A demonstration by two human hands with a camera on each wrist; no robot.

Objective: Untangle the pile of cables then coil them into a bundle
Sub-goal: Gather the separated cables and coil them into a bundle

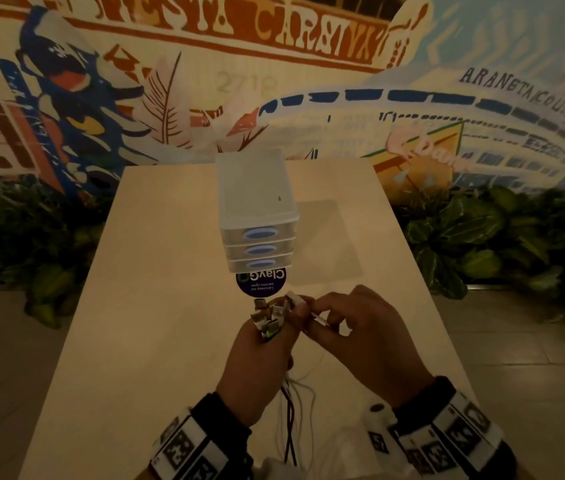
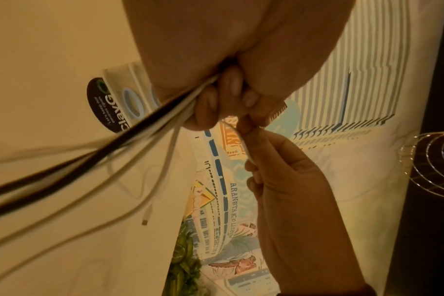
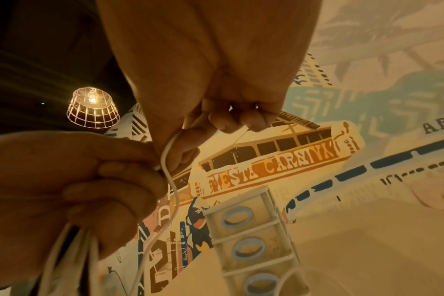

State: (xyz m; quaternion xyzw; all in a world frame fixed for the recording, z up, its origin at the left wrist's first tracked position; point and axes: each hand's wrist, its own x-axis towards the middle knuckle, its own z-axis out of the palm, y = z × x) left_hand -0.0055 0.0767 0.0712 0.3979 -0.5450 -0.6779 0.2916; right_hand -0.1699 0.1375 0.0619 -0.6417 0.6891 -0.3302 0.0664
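My left hand [image 1: 263, 355] grips a bunch of cables [image 2: 145, 128], several white and one dark, held upright above the pale table [image 1: 156, 306]. Their plug ends [image 1: 270, 315] stick up out of the fist. The cable tails [image 1: 291, 420] hang down toward the table's near edge. My right hand [image 1: 350, 327] is just right of the left and pinches one thin white cable [image 3: 169, 174] near its plug end. In the left wrist view a loose white plug end [image 2: 147, 215] dangles free.
A small translucent drawer unit [image 1: 257, 209] with three blue-handled drawers stands at the table's middle. A dark round sticker [image 1: 261, 282] lies in front of it. Green plants [image 1: 489, 237] flank the table under a painted wall. A wire-cage lamp [image 3: 93, 108] hangs overhead.
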